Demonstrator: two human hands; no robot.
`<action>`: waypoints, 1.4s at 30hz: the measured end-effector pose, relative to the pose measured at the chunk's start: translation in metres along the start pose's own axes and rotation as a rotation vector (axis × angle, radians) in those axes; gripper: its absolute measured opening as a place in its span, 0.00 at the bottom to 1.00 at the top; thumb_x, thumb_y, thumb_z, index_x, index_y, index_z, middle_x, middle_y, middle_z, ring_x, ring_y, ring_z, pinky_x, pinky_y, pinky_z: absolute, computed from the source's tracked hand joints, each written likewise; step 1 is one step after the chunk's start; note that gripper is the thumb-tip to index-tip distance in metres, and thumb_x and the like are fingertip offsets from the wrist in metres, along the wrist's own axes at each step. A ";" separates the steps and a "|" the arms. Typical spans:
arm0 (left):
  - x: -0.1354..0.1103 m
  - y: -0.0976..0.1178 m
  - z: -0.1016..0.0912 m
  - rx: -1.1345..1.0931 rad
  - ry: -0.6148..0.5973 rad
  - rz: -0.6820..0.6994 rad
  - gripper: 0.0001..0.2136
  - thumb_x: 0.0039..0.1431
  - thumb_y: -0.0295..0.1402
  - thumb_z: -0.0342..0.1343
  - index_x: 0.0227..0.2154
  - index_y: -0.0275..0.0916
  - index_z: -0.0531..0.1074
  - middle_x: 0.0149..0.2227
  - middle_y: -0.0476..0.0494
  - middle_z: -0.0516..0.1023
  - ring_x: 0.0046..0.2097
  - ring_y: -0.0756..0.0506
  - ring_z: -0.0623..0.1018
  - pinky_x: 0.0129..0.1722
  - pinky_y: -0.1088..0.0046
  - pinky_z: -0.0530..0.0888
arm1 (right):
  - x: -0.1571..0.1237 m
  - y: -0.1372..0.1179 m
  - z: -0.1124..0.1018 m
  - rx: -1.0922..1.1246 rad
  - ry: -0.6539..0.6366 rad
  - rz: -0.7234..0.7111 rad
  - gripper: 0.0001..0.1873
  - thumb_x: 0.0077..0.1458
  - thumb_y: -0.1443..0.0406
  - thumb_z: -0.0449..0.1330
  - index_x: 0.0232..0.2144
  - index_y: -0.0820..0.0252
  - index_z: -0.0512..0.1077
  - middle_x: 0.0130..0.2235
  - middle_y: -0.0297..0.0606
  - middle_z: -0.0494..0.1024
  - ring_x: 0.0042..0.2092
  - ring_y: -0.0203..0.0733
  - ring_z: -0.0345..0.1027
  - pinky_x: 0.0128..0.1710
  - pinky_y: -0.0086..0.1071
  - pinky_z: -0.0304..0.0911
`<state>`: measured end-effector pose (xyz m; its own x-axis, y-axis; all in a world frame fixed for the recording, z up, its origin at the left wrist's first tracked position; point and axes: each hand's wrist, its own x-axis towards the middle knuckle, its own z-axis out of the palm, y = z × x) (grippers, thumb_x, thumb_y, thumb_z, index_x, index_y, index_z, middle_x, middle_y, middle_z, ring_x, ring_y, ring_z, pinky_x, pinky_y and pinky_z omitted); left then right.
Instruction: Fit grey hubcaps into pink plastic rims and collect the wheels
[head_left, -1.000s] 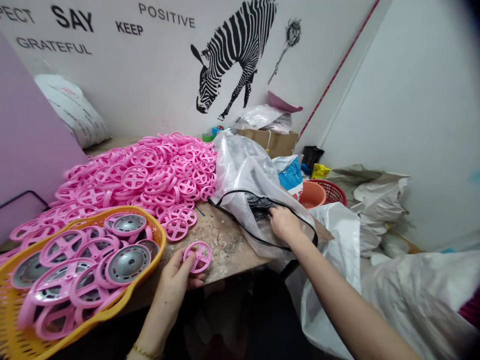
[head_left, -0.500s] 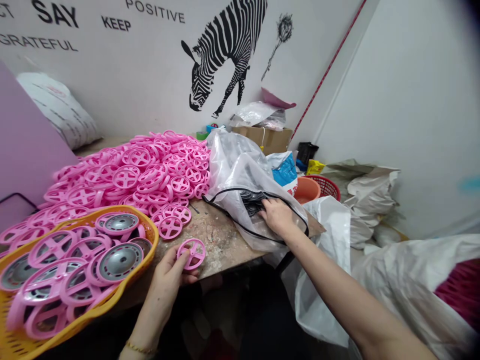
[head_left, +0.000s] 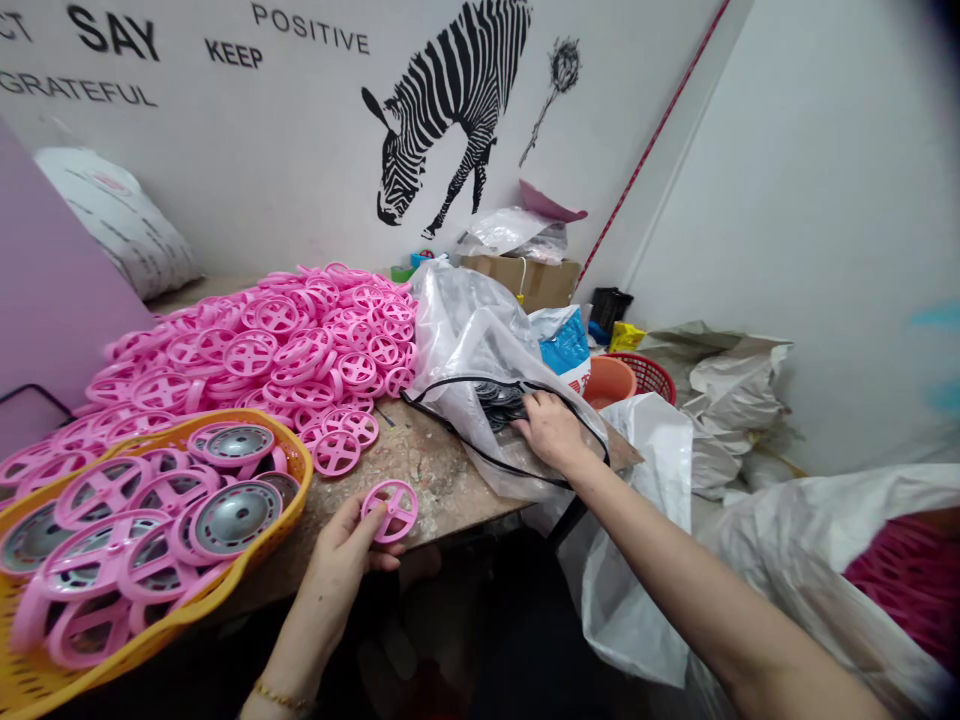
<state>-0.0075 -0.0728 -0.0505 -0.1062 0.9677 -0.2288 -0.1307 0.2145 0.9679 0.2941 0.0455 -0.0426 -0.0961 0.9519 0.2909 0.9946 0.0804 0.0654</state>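
Note:
Near the table's front edge, my left hand [head_left: 345, 540] pinches a pink toy wheel rim [head_left: 391, 512] between thumb and fingers, its spoked face turned up toward me. My right hand [head_left: 553, 430] reaches into the mouth of a clear plastic bag [head_left: 480, 335] with a black-edged opening. Its fingers are curled against the dark grey discs [head_left: 499, 402] inside; the fingertips are hidden, so what they grip cannot be made out. At the left, a yellow basket [head_left: 296, 490] holds pink rims, several with silver-grey wheel discs [head_left: 236, 518] set in them.
A big heap of pink rims [head_left: 255, 350] covers the back left of the worn table [head_left: 420, 450]. Behind the bag stands a cardboard box [head_left: 544, 283]. To the right are an orange tub [head_left: 609, 380], a red basket [head_left: 651, 375] and white sacks [head_left: 780, 540].
My left hand has shifted slightly right with the pink rim. My right hand stays at the grey discs in the bag. The view has moved a little.

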 end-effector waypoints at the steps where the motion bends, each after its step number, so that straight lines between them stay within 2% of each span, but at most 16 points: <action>1: 0.000 -0.001 0.001 -0.004 -0.003 -0.009 0.13 0.51 0.35 0.65 0.38 0.37 0.72 0.28 0.50 0.76 0.24 0.50 0.78 0.20 0.78 0.77 | 0.000 -0.001 0.002 0.002 0.002 0.020 0.21 0.61 0.57 0.59 0.51 0.67 0.71 0.52 0.53 0.75 0.53 0.55 0.65 0.48 0.39 0.60; 5: -0.001 -0.004 0.005 -0.017 -0.015 -0.039 0.13 0.52 0.35 0.66 0.38 0.37 0.72 0.27 0.49 0.77 0.23 0.49 0.79 0.19 0.77 0.76 | 0.005 -0.003 0.007 0.038 -0.017 0.031 0.17 0.61 0.59 0.59 0.43 0.69 0.75 0.45 0.55 0.78 0.50 0.56 0.69 0.46 0.39 0.61; 9: -0.003 -0.006 0.008 -0.030 -0.017 -0.040 0.13 0.52 0.35 0.66 0.38 0.37 0.72 0.26 0.49 0.77 0.22 0.50 0.78 0.18 0.78 0.76 | 0.005 -0.001 0.002 0.130 -0.005 -0.011 0.11 0.62 0.65 0.56 0.38 0.63 0.78 0.41 0.50 0.80 0.47 0.51 0.70 0.46 0.36 0.61; 13: -0.005 -0.003 0.008 -0.059 -0.041 -0.067 0.12 0.54 0.34 0.65 0.38 0.37 0.71 0.27 0.48 0.77 0.23 0.49 0.79 0.19 0.78 0.76 | -0.004 0.002 -0.006 0.283 0.053 -0.013 0.13 0.63 0.64 0.54 0.39 0.59 0.79 0.44 0.46 0.80 0.49 0.50 0.70 0.49 0.37 0.60; 17: -0.006 0.002 0.013 -0.086 -0.041 -0.106 0.08 0.56 0.31 0.62 0.36 0.36 0.71 0.26 0.48 0.77 0.22 0.49 0.78 0.19 0.77 0.76 | -0.013 0.002 -0.011 0.511 0.119 0.041 0.12 0.61 0.63 0.56 0.41 0.57 0.78 0.45 0.41 0.81 0.49 0.46 0.71 0.51 0.36 0.61; 21: -0.008 0.005 0.021 -0.108 -0.058 -0.144 0.08 0.56 0.31 0.61 0.37 0.36 0.72 0.27 0.46 0.78 0.22 0.50 0.78 0.18 0.78 0.76 | -0.018 -0.001 -0.011 0.779 0.140 0.129 0.12 0.57 0.61 0.55 0.36 0.58 0.77 0.35 0.37 0.82 0.38 0.44 0.75 0.39 0.35 0.67; 24: -0.010 0.008 0.024 -0.126 -0.079 -0.148 0.07 0.56 0.31 0.61 0.36 0.35 0.73 0.27 0.47 0.77 0.22 0.50 0.78 0.19 0.79 0.76 | -0.023 -0.005 -0.014 0.975 0.127 0.143 0.13 0.55 0.57 0.56 0.30 0.60 0.74 0.27 0.34 0.78 0.29 0.41 0.74 0.31 0.32 0.67; 28: -0.012 0.010 0.029 -0.173 -0.109 -0.167 0.05 0.57 0.31 0.61 0.34 0.35 0.72 0.26 0.48 0.76 0.22 0.50 0.78 0.19 0.79 0.76 | -0.032 -0.013 -0.029 1.201 0.124 0.164 0.16 0.52 0.52 0.59 0.30 0.59 0.71 0.26 0.32 0.76 0.26 0.39 0.73 0.27 0.30 0.66; 31: -0.012 0.011 0.032 -0.190 -0.113 -0.188 0.05 0.57 0.30 0.60 0.34 0.35 0.71 0.25 0.49 0.76 0.22 0.50 0.78 0.18 0.78 0.76 | -0.041 -0.021 -0.043 1.416 0.107 0.218 0.17 0.47 0.51 0.64 0.29 0.59 0.70 0.24 0.31 0.74 0.25 0.37 0.71 0.25 0.29 0.64; 34: -0.012 0.010 0.036 -0.184 -0.111 -0.200 0.03 0.59 0.29 0.58 0.34 0.35 0.71 0.24 0.49 0.76 0.21 0.50 0.78 0.18 0.78 0.76 | -0.053 -0.033 -0.053 1.525 0.058 0.223 0.17 0.47 0.52 0.66 0.29 0.58 0.70 0.24 0.30 0.73 0.25 0.36 0.71 0.25 0.28 0.64; 36: -0.013 0.010 0.037 -0.188 -0.120 -0.211 0.02 0.61 0.28 0.56 0.34 0.35 0.71 0.24 0.48 0.76 0.22 0.50 0.78 0.18 0.78 0.76 | -0.063 -0.044 -0.056 1.549 0.050 0.170 0.15 0.50 0.53 0.64 0.30 0.58 0.70 0.25 0.30 0.73 0.26 0.36 0.71 0.27 0.29 0.67; 38: -0.015 0.010 0.037 -0.199 -0.142 -0.224 0.03 0.62 0.28 0.55 0.36 0.35 0.71 0.25 0.47 0.77 0.22 0.50 0.78 0.19 0.78 0.77 | -0.074 -0.054 -0.057 1.477 0.083 0.053 0.10 0.55 0.56 0.62 0.31 0.57 0.71 0.27 0.31 0.75 0.28 0.37 0.72 0.31 0.31 0.69; 40: -0.017 0.010 0.036 -0.220 -0.176 -0.237 0.04 0.62 0.29 0.55 0.38 0.34 0.72 0.26 0.45 0.78 0.22 0.50 0.78 0.20 0.79 0.77 | -0.085 -0.064 -0.058 1.303 0.161 -0.127 0.05 0.60 0.61 0.59 0.34 0.56 0.72 0.30 0.34 0.77 0.33 0.39 0.74 0.36 0.33 0.70; 42: -0.018 0.010 0.034 -0.247 -0.216 -0.241 0.07 0.62 0.31 0.56 0.41 0.34 0.73 0.28 0.44 0.79 0.23 0.50 0.79 0.21 0.78 0.77 | -0.093 -0.070 -0.057 1.104 0.234 -0.326 0.06 0.62 0.65 0.56 0.36 0.55 0.74 0.35 0.38 0.80 0.38 0.41 0.75 0.40 0.35 0.69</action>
<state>0.0265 -0.0837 -0.0329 0.1622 0.9048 -0.3938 -0.3618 0.4258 0.8293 0.2309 -0.0652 -0.0197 -0.2426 0.7706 0.5894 0.4045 0.6325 -0.6605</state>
